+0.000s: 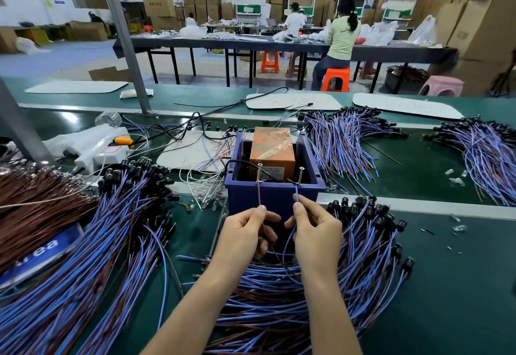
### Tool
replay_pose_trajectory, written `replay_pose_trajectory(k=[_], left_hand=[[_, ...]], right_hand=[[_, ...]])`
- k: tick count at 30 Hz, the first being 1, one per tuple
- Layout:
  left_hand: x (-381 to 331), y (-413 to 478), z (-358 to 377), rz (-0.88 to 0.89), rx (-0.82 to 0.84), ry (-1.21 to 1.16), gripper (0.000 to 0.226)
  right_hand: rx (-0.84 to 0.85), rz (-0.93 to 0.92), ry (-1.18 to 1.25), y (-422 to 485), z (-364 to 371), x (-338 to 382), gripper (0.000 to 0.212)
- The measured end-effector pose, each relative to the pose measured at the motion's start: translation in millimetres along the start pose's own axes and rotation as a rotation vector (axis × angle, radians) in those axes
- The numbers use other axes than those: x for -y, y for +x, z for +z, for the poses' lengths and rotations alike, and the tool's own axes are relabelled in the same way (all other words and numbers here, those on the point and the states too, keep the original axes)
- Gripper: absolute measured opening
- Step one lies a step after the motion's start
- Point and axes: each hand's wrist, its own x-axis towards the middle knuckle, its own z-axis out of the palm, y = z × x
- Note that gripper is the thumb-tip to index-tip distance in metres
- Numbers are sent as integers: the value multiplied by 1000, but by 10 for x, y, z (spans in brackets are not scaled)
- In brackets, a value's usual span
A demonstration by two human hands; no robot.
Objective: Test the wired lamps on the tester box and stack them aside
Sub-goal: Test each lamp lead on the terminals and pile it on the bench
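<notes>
The left hand [245, 231] pinches a brown wire [259, 195] between thumb and forefinger, its tip raised to the left screw [259, 173] on the front rim of the blue tester box [276, 192]. The right hand [315, 229] has the same tight grip on a blue wire [296, 197], its tip at the right screw [301, 176] (the lamp itself is hidden behind the hands). Heaps of wired lamps [111, 229] lie on the green surface [446, 285] beside the box.

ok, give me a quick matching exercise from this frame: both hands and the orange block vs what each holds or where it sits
Things:
1 left hand
2 right hand
3 orange block

States:
A pinches the blue wire
B sits inside the blue box
C pinches the brown wire

Pairs: 1-C, 2-A, 3-B
</notes>
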Motion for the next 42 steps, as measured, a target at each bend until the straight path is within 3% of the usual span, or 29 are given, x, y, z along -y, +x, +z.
replay_pose_trajectory(k=[11,29,34,37,40,42], left_hand=[[-18,87,16,-154,1,-50,37],[-37,51,-6,-126,-13,-43,38],[-84,-127,-236,-40,-19,-32,37],[-90,-235,-572,91,-116,217,44],[-66,-219,-1017,218,-390,702,31],[13,-156,-1308,154,-454,980,26]], right_hand=[[-35,25,14,67,42,-25,17],[-56,-2,-25,47,16,-32,18],[74,-100,-137,-66,-17,18,16],[357,-123,-223,-265,0,15,22],[606,-122,-407,-422,5,-31,28],[682,-177,-560,-475,3,-70,33]])
